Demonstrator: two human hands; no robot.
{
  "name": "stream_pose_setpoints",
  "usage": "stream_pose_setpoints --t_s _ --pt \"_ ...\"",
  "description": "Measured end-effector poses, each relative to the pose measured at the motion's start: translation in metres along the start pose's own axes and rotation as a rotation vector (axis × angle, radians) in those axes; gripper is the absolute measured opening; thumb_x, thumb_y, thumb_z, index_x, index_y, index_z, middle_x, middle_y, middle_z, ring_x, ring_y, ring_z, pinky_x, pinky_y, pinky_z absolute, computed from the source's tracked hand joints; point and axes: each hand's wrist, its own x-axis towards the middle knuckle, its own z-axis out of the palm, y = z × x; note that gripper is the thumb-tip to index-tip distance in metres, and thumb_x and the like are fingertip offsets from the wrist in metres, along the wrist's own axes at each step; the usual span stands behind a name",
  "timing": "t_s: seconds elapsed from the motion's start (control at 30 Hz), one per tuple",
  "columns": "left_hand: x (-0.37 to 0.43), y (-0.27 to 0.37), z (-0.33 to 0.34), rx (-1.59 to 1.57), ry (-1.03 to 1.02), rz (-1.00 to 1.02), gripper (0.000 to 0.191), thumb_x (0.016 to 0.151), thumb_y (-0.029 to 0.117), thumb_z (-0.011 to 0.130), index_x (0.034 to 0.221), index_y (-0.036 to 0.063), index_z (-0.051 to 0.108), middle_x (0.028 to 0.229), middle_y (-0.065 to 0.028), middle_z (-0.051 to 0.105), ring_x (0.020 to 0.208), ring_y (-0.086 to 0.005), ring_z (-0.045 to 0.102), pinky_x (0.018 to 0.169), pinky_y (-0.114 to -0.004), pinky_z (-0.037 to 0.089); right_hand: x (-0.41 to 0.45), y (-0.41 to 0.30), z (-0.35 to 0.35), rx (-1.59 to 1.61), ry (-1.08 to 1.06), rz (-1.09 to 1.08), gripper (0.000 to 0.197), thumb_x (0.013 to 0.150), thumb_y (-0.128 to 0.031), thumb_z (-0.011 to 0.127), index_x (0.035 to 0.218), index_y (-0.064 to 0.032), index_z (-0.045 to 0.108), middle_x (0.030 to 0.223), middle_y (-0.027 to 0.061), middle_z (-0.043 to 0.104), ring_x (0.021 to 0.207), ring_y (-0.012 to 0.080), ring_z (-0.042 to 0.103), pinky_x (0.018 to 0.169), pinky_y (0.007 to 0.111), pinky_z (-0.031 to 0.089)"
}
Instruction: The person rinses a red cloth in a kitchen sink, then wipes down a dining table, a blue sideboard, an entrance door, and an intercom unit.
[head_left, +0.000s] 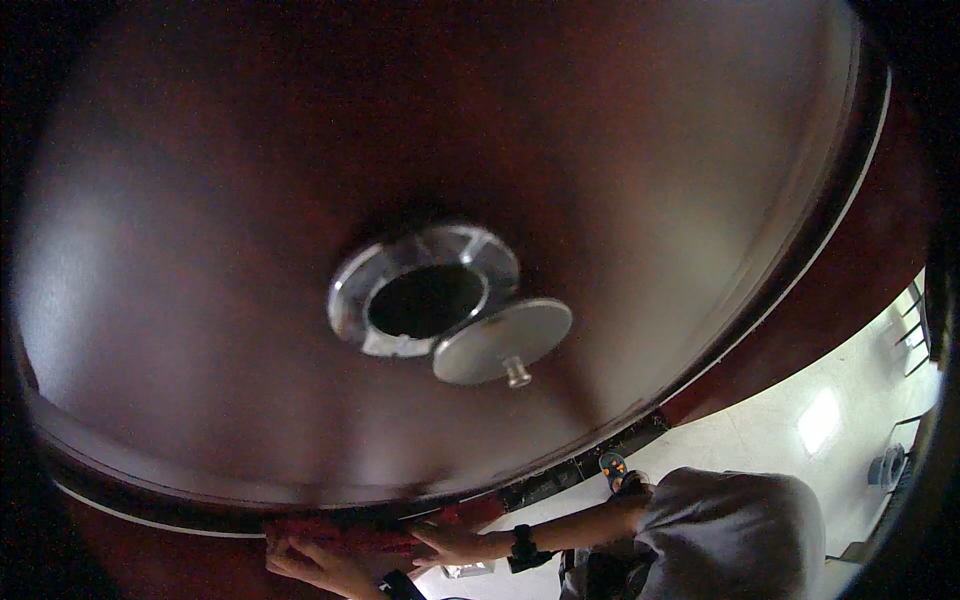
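Note:
At the near edge of the dark wooden tabletop (300, 420), my left hand (319, 566) curls its fingers over the left end of a dark red piece (341, 536). The piece is too dim to tell whether it is cloth or part of the table. My right hand (454, 545) has its fingers and thumb at the right end of the same piece, and a black watch sits on that wrist. A dark band crosses my left wrist, which is partly cut off by the frame's bottom.
On the tabletop is a shiny round dish (349, 300) with a dark centre, perhaps a glass ashtray. A round metal lid with a knob (502, 341) leans or lies against it. Pale floor (787, 405) shows to the right, with a shoe (613, 469) below the table edge.

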Motion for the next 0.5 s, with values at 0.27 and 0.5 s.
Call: stream_pose_setpoints --t_s 0.27,0.5 --pt "-0.010 0.028 -0.002 -0.099 0.037 -0.057 0.029 0.098 0.025 0.056 0.103 -0.0033 0.053 0.107 -0.0198 0.046 0.100 -0.0321 0.047 0.093 -0.047 0.039 -0.002 0.005 0.010 0.053 0.064 0.055 0.039 0.094 -0.018 0.060 0.129 -0.0056 0.048 0.089 0.0218 0.060 0.075 0.0300 0.060 0.062 0.042 0.046" --pt "-0.017 0.027 0.000 -0.032 0.050 0.061 0.033 0.099 0.028 0.053 0.112 -0.0024 0.052 0.113 -0.0215 0.048 0.103 -0.0340 0.046 0.094 -0.047 0.038 -0.012 0.020 0.013 0.036 0.283 -0.240 0.044 0.098 -0.043 0.048 0.095 0.0010 0.055 0.075 0.0206 0.053 0.066 0.0304 0.051 0.061 0.046 0.041"
